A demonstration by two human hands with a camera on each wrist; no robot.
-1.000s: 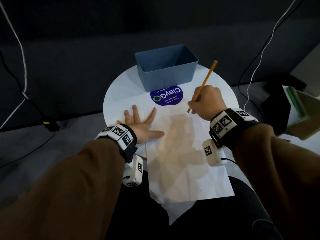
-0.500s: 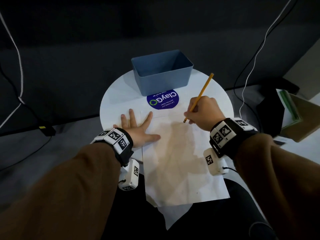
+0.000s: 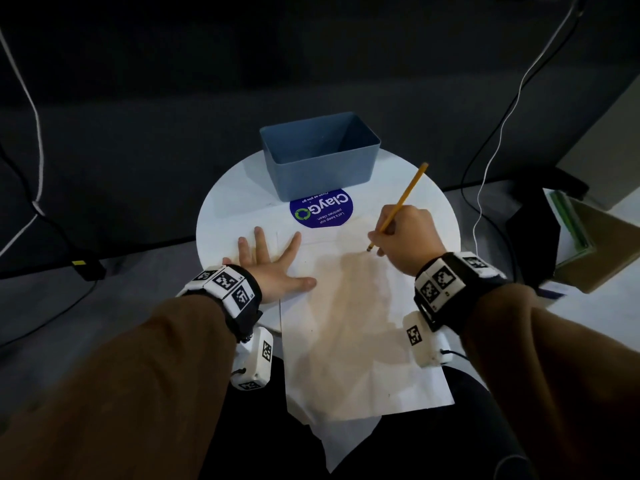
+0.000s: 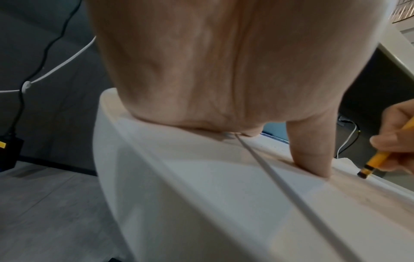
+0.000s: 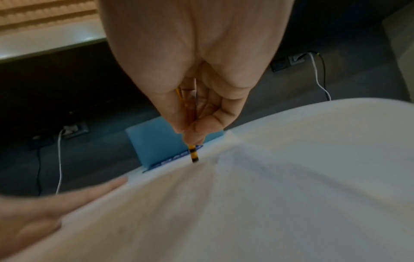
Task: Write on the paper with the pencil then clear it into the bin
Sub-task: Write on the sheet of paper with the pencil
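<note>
A creased white paper (image 3: 356, 323) lies on the round white table (image 3: 235, 209) and hangs over its near edge. My left hand (image 3: 270, 261) lies flat with its fingers spread on the paper's top left corner; its thumb (image 4: 313, 159) presses the sheet. At the top right of the sheet my right hand (image 3: 405, 233) grips a yellow pencil (image 3: 408, 188), which leans away to the right. Its dark-banded lower end (image 5: 193, 156) meets the paper near the top edge. An empty blue bin (image 3: 318, 157) stands at the table's far side.
A round blue sticker (image 3: 321, 208) lies on the table between the bin and the paper. Black and white cables (image 3: 498, 133) run across the dark floor around the table. Stacked items (image 3: 571, 230) sit low at the right.
My right hand has drawn the pencil's lower end slightly nearer along the paper's top. The left hand stays flat in place. The head view has shifted a little.
</note>
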